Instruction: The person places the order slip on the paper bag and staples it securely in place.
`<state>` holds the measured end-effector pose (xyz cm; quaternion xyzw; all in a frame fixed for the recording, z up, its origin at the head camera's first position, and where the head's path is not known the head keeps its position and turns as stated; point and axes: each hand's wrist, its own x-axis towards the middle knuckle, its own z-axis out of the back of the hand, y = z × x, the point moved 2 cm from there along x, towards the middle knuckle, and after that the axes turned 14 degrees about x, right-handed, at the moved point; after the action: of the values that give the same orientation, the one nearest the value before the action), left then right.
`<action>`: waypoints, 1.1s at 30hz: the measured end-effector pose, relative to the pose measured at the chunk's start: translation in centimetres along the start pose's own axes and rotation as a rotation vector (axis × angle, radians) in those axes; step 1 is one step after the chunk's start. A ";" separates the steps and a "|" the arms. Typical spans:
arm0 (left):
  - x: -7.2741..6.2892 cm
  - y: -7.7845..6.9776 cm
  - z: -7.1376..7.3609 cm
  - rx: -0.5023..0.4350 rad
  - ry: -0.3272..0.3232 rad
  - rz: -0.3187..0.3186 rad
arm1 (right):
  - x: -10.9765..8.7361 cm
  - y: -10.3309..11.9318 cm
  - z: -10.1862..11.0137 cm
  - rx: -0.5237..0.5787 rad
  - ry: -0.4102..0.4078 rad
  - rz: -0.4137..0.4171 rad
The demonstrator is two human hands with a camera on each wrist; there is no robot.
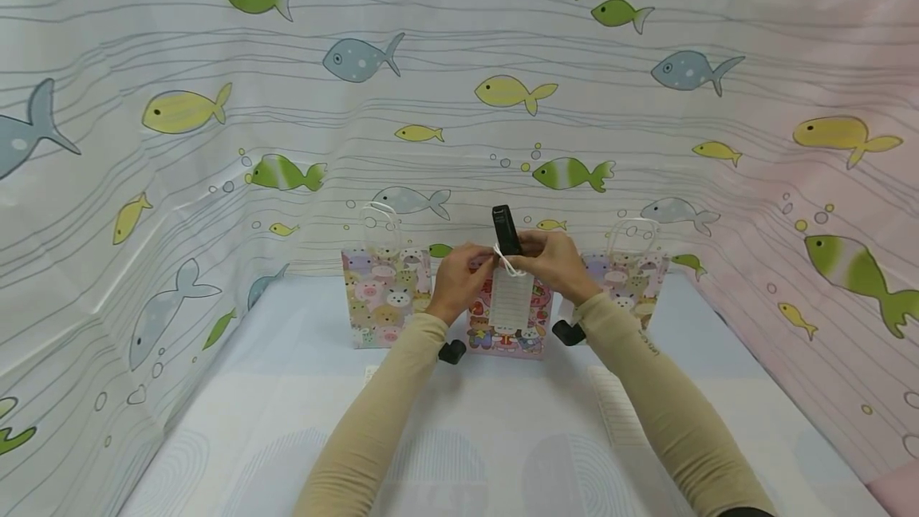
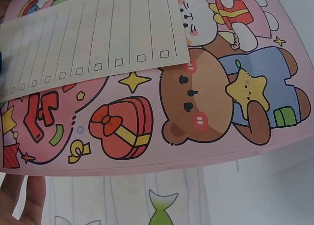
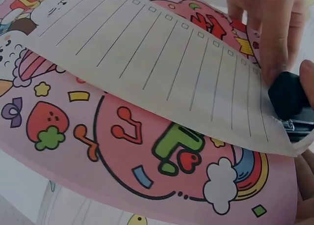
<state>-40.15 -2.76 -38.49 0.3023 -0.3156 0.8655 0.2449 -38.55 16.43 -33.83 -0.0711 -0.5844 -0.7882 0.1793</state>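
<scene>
A pink gift bag [image 1: 477, 341] with cartoon animals stands upright at the table's back, its white cord handle [image 1: 508, 263] hanging over the front. A lined checklist sheet [image 1: 511, 305] lies against its front face. My right hand [image 1: 560, 262] holds a black stapler [image 1: 506, 228] tilted over the bag's top edge. In the right wrist view the stapler's dark end [image 3: 287, 98] sits right at the sheet's top edge. My left hand [image 1: 462, 279] pinches the bag's upper left rim beside the stapler. Fingers [image 2: 32, 198] show behind the bag in the left wrist view.
Animal-print gift bags stand on either side, one at left [image 1: 388, 301] and one at right [image 1: 649, 286], partly behind my right arm. Another lined sheet [image 1: 617, 405] lies under my right forearm, and a corner of paper [image 1: 370, 374] shows by the left. Fish-patterned sheeting [image 1: 445, 110] walls the table.
</scene>
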 end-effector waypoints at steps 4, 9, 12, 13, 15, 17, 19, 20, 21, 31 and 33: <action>-0.1 0.0 0.0 -0.003 0.002 0.007 | 0.0 0.1 0.1 0.001 -0.001 -0.021; -0.1 -0.1 0.0 -0.014 0.013 0.024 | 0.2 -0.1 0.5 0.055 -0.026 -0.060; 0.0 -0.2 0.0 -0.016 0.014 0.021 | 0.2 -0.1 0.9 0.096 -0.052 -0.083; 0.0 -0.2 0.0 -0.017 0.011 0.019 | 0.2 -0.1 0.9 0.110 -0.052 -0.089; 0.0 -0.1 0.0 -0.020 0.003 0.011 | 0.2 0.0 0.9 0.130 -0.044 -0.091; 0.1 -0.1 0.0 -0.025 -0.004 0.005 | 0.2 0.1 1.0 0.148 -0.039 -0.081; 0.1 -0.1 0.0 -0.034 -0.012 -0.003 | 0.2 0.3 1.1 0.152 -0.046 -0.074; 0.1 -0.1 0.0 -0.039 -0.014 -0.007 | 0.2 0.4 1.1 0.156 -0.048 -0.069; 0.1 -0.1 0.0 -0.042 -0.015 -0.009 | 0.2 0.5 1.2 0.156 -0.052 -0.068; -0.1 -0.1 -0.1 -0.043 0.005 0.026 | -0.2 0.9 2.0 0.189 -0.071 -0.025; -0.1 0.0 -0.1 -0.048 0.012 0.038 | -0.3 1.0 2.1 0.201 -0.078 -0.013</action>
<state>-40.07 -2.68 -38.65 0.2852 -0.3404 0.8640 0.2372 -38.16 18.24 -32.39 -0.0794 -0.6675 -0.7234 0.1575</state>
